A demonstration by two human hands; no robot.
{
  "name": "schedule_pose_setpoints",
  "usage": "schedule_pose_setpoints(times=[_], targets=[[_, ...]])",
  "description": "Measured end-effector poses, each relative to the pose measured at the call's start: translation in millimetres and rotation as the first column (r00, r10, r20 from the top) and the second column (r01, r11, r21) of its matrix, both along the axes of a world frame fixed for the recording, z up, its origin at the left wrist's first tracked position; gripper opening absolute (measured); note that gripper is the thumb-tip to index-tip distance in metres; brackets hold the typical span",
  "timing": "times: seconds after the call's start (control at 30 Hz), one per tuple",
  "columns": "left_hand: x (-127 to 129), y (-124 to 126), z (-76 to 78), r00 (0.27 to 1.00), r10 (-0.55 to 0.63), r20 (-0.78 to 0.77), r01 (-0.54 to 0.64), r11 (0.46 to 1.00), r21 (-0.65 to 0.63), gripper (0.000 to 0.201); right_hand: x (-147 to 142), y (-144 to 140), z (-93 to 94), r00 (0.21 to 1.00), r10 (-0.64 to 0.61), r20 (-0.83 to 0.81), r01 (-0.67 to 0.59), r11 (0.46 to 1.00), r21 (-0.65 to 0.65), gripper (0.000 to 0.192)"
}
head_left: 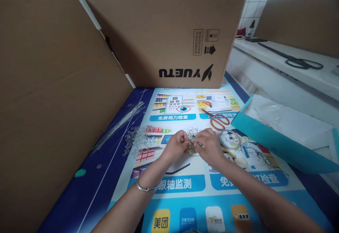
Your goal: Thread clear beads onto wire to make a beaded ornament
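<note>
Pinching a small wire piece (pixel 192 142), left hand (pixel 178 144), right hand (pixel 209 144), details blurred

Clearance record, head view. Left third of frame: I find it walled off by a leaning cardboard sheet (pixel 53 95). Upper centre: a cardboard box (pixel 169 31) closes the far side. Right of centre: a teal box (pixel 267 137) bars the way. Loose clutter: clear beads (pixel 137 139) and thin rods (pixel 119 123) at centre left; red scissors (pixel 218 119) and a wire coil (pixel 229 139) just right of centre. I mark open poster surface (pixel 185 194) along the lower centre, either side of my forearms.
</note>
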State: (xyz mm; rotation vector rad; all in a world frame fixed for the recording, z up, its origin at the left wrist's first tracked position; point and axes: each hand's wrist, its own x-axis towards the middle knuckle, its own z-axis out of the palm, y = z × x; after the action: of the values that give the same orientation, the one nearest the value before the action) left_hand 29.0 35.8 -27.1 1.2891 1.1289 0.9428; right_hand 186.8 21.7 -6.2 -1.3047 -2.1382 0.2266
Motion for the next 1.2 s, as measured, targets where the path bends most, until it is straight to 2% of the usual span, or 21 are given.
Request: schedule_pose_setpoints(times=[0.17, 0.37, 0.6, 0.73, 0.9, 1.0, 1.2], targets=[[1, -1, -2.9, 1.0, -0.019, -0.01, 0.019, 1.0, 0.009, 0.011, 0, 0, -4.1, 0.99, -0.007, 0.138, -0.006, 0.996, 0.094, 0.014], [1, -3, -4.5, 1.0, -0.015, -0.006, 0.015, 1.0, 0.007, 0.011, 7, 10, -13.8, 0.98, 0.157, 0.119, -0.174, 0.974, 0.146, 0.02], [4, -1, -3.0, 0.999, -0.017, 0.033, 0.016, 1.0, 0.004, 0.014, 10, 13, -14.6, 0.978, 0.121, 0.17, -0.146, 0.979, 0.14, 0.018], [6, -2, -1.8, 0.994, -0.011, 0.113, 0.012, 1.0, -0.015, 0.015, 9, 14, -13.6, 0.966, 0.142, 0.215, -0.173, 0.976, 0.131, 0.02], [5, -3, -0.5, 0.98, -0.017, 0.199, 0.033, 0.996, -0.079, 0.016, 11, 15, -14.1, 0.983, 0.149, 0.104, -0.164, 0.975, 0.15, 0.019], [4, -3, 0.1, 0.98, -0.007, 0.197, 0.027, 0.995, -0.101, 0.017, 13, 17, -12.9, 0.983, 0.178, 0.053, -0.183, 0.978, 0.101, 0.017], [6, -2, 2.7, 0.984, 0.028, 0.178, -0.018, 0.998, -0.057, 0.017, 16, 23, -6.8, 0.973, 0.232, -0.001, -0.232, 0.973, -0.011, 0.014]])
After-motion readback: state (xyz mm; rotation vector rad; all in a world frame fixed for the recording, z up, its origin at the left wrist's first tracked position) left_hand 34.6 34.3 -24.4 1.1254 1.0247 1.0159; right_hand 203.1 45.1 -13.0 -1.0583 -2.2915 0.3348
